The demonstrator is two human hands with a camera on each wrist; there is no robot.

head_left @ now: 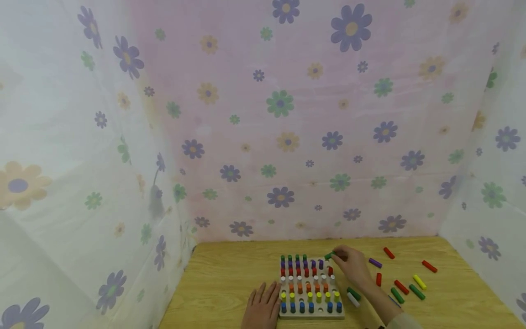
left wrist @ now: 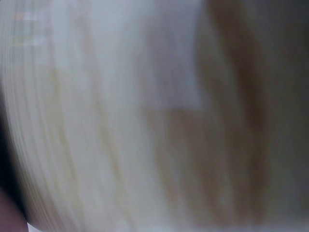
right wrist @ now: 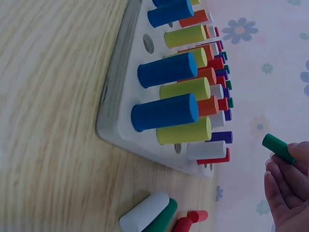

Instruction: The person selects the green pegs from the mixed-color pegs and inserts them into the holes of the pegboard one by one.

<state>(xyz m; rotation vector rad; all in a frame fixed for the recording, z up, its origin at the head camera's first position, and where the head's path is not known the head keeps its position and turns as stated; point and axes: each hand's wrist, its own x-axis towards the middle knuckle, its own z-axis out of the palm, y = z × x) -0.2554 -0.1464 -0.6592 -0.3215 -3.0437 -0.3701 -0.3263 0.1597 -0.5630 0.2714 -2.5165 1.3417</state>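
Note:
A white pegboard [head_left: 312,315] lies on the table, with rows of pegs standing in its holes: blue at the front, then yellow, orange, white, red, purple and green. My right hand [head_left: 349,265] pinches a green peg [right wrist: 278,147] between thumb and fingers, over the board's far right corner. In the head view that green peg [head_left: 329,256] is tilted, close by the back row. Flat on the table, my left hand [head_left: 262,307] has its fingers extended, fingertips at the board's left edge. The left wrist view is blurred and shows mostly wood grain.
Loose pegs lie right of the board: a white peg [head_left: 353,299] beside a green peg [head_left: 354,293], a purple peg [head_left: 375,262], a yellow peg [head_left: 420,282], and several red and green ones. Flowered sheets [head_left: 287,137] surround the wooden table [head_left: 222,274] at the back and sides.

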